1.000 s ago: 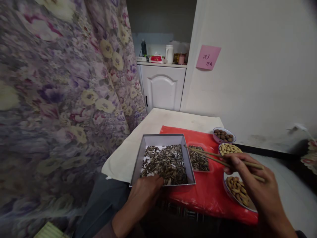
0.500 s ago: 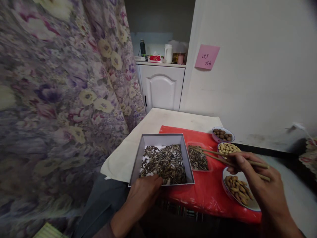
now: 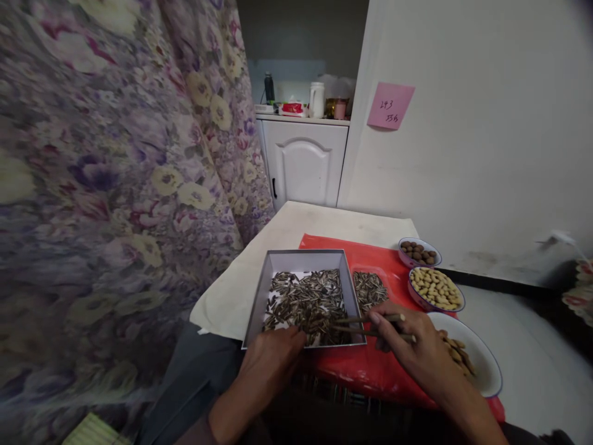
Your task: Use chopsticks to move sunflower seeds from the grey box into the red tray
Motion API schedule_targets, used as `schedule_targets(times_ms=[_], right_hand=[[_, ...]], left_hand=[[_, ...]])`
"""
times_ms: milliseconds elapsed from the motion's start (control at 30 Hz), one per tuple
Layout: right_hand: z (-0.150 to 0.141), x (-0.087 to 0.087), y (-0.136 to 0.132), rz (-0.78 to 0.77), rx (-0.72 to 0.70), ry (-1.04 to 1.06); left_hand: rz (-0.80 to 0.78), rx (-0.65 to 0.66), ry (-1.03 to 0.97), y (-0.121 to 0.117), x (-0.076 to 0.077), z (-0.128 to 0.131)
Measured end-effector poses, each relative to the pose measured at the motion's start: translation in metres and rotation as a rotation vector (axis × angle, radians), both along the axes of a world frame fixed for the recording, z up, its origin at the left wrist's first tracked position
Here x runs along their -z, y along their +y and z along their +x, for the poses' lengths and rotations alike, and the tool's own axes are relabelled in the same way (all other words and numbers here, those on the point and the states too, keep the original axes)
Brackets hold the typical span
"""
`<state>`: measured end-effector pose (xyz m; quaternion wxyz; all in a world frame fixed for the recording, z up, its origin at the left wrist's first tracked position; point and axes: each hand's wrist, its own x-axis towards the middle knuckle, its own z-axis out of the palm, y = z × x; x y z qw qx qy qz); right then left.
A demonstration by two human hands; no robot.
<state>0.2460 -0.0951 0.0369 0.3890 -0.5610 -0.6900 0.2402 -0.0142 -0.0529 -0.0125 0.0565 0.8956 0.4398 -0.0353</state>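
A shallow grey-white box [image 3: 260, 290] holds a spread of striped sunflower seeds [image 3: 306, 300], white bottom showing at the left. My left hand [image 3: 273, 355] is closed over the near rim, its fingertips inside the box; they hide part of that edge. Wooden chopsticks [image 3: 354, 320] are gripped in my right hand [image 3: 407, 340], their tips down among the seeds near the box's front right. Whether a seed is between the tips I cannot tell. Beside the box is a clear plastic tub [image 3: 383, 276] with more sunflower seeds, its near end behind my right hand.
Along the right stand bowls of round brown nuts [image 3: 417, 252], peanuts [image 3: 435, 287] and long tan nuts [image 3: 458, 354], the last partly behind my right forearm. A red plastic sheet [image 3: 333, 244] lies over a cream cloth [image 3: 222, 309]. A flowered curtain [image 3: 139, 185] hangs left.
My right hand has moved the chopsticks left and toward me, from above the plastic tub down into the box's seeds. My left hand has stayed at the near rim.
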Motion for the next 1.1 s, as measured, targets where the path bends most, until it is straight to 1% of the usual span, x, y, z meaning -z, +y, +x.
schedule_targets(times_ms=[233,467,633,700,767,900,1000,1100], right_hand=[[-0.008,0.005,0.005,-0.008,-0.052,0.051],[-0.006,0.006,0.005,-0.006,-0.03,0.049],[0.003,0.001,0.003,-0.009,0.0,0.074],[0.01,-0.002,0.001,-0.01,0.043,0.113],[0.019,-0.006,-0.002,0.004,0.117,0.164],[0.045,-0.013,-0.012,0.106,0.334,0.236],[0.062,-0.015,-0.019,0.186,0.499,0.26],[0.073,-0.015,-0.022,0.221,0.577,0.246]], left_hand=[[0.021,0.007,-0.031,0.001,0.004,-0.001],[0.008,-0.001,-0.015,0.0,0.003,-0.001],[0.009,-0.005,-0.007,0.0,0.005,-0.002],[0.013,-0.005,-0.016,0.001,0.006,-0.002],[0.021,-0.005,-0.029,0.001,0.006,-0.002],[0.032,0.005,-0.047,0.001,0.008,-0.002],[0.042,0.01,-0.059,0.002,0.009,-0.003],[0.043,0.011,-0.066,0.002,0.01,-0.003]])
